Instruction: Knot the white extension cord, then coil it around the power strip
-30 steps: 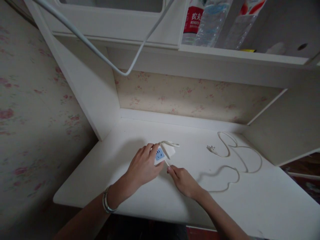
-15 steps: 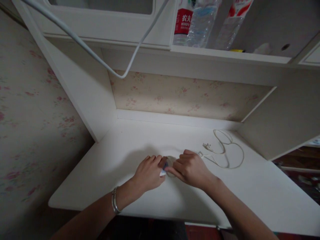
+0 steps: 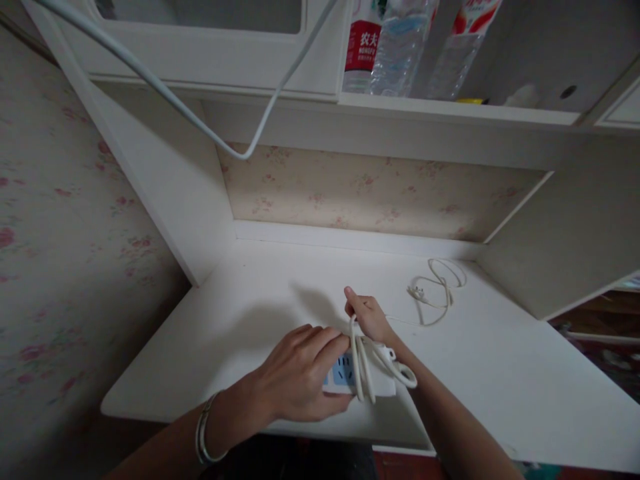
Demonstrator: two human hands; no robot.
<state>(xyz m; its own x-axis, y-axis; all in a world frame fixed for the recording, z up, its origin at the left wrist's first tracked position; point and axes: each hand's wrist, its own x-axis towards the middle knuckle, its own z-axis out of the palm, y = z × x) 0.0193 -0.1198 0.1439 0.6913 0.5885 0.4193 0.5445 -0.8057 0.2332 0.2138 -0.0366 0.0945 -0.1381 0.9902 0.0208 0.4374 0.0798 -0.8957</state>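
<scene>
My left hand (image 3: pixel 305 373) is wrapped round a white power strip (image 3: pixel 383 380) with blue socket faces, held up above the desk's front part. Several turns of its white cord (image 3: pixel 361 373) go round the strip's right half, and a loose loop hangs at its right end. Just behind the strip, my right hand (image 3: pixel 367 317) is closed on the cord, thumb pointing up. From there the cord trails right across the desk to a loose coil, where the plug (image 3: pixel 417 292) lies. My left palm hides the strip's left end.
The white desk (image 3: pixel 280 280) has side panels and a back panel with floral paper. Above, a shelf (image 3: pixel 460 112) holds several plastic bottles (image 3: pixel 400 50). A thick white bent tube (image 3: pixel 245 155) hangs down at upper left, in front of the cabinet.
The power strip has come up nearer to me, and more cord is wound round it. My right hand circled with the cord, and the slack on the desk has shrunk toward the right.
</scene>
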